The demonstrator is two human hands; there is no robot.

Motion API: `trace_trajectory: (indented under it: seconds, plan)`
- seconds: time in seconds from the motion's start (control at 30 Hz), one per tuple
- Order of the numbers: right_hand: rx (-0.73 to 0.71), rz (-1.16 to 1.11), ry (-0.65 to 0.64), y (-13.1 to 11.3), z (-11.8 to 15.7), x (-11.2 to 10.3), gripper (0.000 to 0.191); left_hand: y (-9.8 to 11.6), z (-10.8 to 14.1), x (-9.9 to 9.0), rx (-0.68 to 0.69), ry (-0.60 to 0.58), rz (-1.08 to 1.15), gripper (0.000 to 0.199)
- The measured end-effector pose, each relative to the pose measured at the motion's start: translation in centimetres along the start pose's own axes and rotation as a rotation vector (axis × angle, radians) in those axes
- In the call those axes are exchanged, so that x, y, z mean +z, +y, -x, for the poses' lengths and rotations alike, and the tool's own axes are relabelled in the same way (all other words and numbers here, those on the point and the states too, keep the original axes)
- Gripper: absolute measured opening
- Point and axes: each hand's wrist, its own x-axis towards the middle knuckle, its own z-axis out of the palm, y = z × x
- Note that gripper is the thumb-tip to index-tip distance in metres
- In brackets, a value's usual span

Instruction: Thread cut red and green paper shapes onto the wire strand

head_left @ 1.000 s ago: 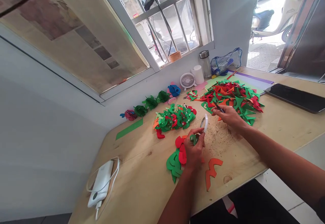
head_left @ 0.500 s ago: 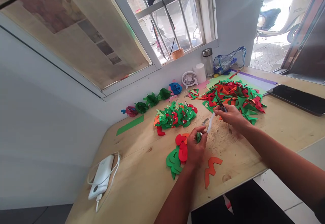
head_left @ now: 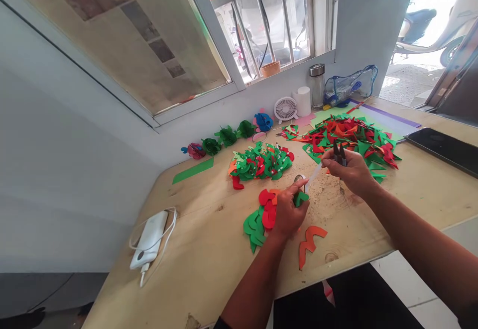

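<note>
My left hand [head_left: 290, 212] is closed on a roll of tape [head_left: 299, 178], seen nearly edge-on. A green paper cut-out [head_left: 302, 198] is also pinched by its fingers. A whitish strip of tape [head_left: 314, 173] stretches from the roll to my right hand [head_left: 350, 170], whose thumb and finger grip its end. Small dark scissors [head_left: 339, 153] rest in the right hand, two pointed blades upward and slightly apart. Red and green cut-outs [head_left: 255, 227] lie stacked left of my left hand. An orange wavy cut-out [head_left: 311, 244] lies on the wooden table near its front edge.
Behind the hands are a pile of green and red pieces [head_left: 261, 162] and a larger heap of scraps [head_left: 351, 135]. A phone [head_left: 444, 150] lies right, a power bank with cable [head_left: 150, 239] left. A fan [head_left: 286, 109] and bottle [head_left: 317, 86] stand by the wall.
The right hand has moved slightly right, and the scissors now point upward. More of the green cut-out shows in my left hand. The view has shifted a little.
</note>
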Motion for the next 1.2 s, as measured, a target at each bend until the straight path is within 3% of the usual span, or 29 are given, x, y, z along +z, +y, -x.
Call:
trace_trajectory:
  seconds: [0.17, 0.43, 0.67, 0.93, 1.2]
  plan:
    - [0.006, 0.026, 0.033, 0.0, 0.0, 0.0, 0.023, 0.0, 0.0, 0.3, 0.013, -0.036, 0.02, 0.039]
    - [0.048, 0.067, 0.055, -0.9, 0.1, 0.3, 0.029, 0.3, -0.2, 0.3, -0.265, 0.017, 0.381, 0.031]
    - [0.034, 0.09, 0.058, -0.8, 0.1, 0.4, 0.033, 0.5, -0.2, 0.1, -0.247, 0.055, 0.357, 0.034]
    - [0.131, 0.101, 0.098, -0.5, -0.1, 0.2, 0.044, 0.3, -0.4, -0.3, -0.295, 0.195, 0.445, 0.03]
    - [0.279, -0.118, -0.305, -0.5, 0.2, 0.2, 0.048, 0.2, -0.5, -1.1, -0.352, 0.196, 0.561, 0.04]
